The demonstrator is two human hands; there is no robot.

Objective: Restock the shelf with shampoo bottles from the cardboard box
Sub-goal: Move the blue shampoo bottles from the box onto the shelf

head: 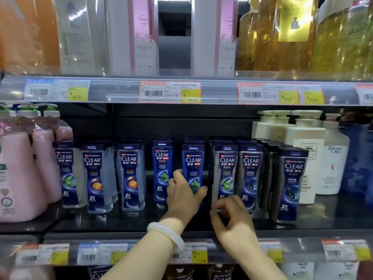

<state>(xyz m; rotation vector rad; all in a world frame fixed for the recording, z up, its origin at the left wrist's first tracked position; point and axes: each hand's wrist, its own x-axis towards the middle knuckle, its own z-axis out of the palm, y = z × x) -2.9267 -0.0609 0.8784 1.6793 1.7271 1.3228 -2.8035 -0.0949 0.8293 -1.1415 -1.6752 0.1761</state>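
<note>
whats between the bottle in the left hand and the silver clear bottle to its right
In the head view, only a narrow dark gap of bare shelf separates the blue bottle held by the left hand from the silver bottle.

Row of shampoo bottles [129, 178] on middle shelf [121, 223], pump bottles [306, 156] right, refill pouches [22, 170] left, left hand [184, 194] on centre bottle [192, 168], right hand [232, 217] beside it.

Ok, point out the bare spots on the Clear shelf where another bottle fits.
Bare shelf runs along the front edge, ahead of the Clear rows. A narrower gap sits between the orange-label row and the blue bottle. Right of the left hand and its bottle, the rows stand packed up to the white bottles.
</note>
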